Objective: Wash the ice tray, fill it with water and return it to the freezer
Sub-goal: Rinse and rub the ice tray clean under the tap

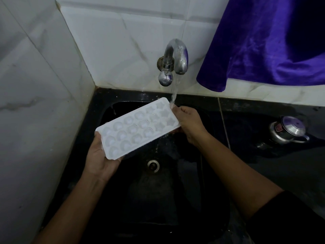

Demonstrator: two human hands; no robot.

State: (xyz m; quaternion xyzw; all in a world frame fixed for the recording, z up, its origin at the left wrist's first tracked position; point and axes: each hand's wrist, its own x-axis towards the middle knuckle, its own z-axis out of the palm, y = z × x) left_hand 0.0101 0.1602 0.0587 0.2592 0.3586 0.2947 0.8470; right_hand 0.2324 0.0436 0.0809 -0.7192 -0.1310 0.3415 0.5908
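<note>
A white ice tray (139, 128) with round and star-shaped moulds is held over a black sink (105, 110), cavities up, tilted with its far end higher. My left hand (100, 159) grips the tray's near end from below. My right hand (189, 124) holds the far right end. A metal tap (175, 57) on the tiled wall runs a stream of water (175, 93) that lands on the tray's far corner by my right fingers.
The drain (153, 165) lies under the tray in the basin. A purple cloth (263, 41) hangs at the upper right. A small steel kettle (286, 129) stands on the dark counter to the right. White tiled walls close the left and back.
</note>
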